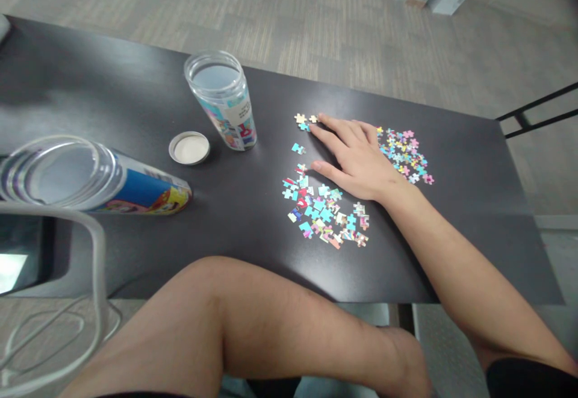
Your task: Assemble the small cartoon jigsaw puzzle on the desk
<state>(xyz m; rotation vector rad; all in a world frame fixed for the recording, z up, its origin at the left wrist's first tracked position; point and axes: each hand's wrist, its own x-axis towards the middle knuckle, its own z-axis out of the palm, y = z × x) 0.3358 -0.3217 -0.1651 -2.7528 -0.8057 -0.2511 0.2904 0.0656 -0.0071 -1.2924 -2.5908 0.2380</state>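
My right hand (354, 154) lies palm down on the dark table with its fingers spread. Its index and middle fingertips touch or nearly touch a few loose jigsaw pieces (304, 126), while the thumb is beside the upper end of a larger pile of jigsaw pieces (320, 210). A second pile of jigsaw pieces (403, 151) sits to the right, partly behind this hand. My left forearm crosses low in front of the table, and my left hand (401, 359) is below the table's edge, its fingers hidden.
A clear jar with a printed label (228, 109) stands without its lid near a round lid (189, 147). At left are a taller open jar (144, 192), a dark device (34, 253) and a white cable (97, 265). The dark table (253, 223) ends above a carpeted floor.
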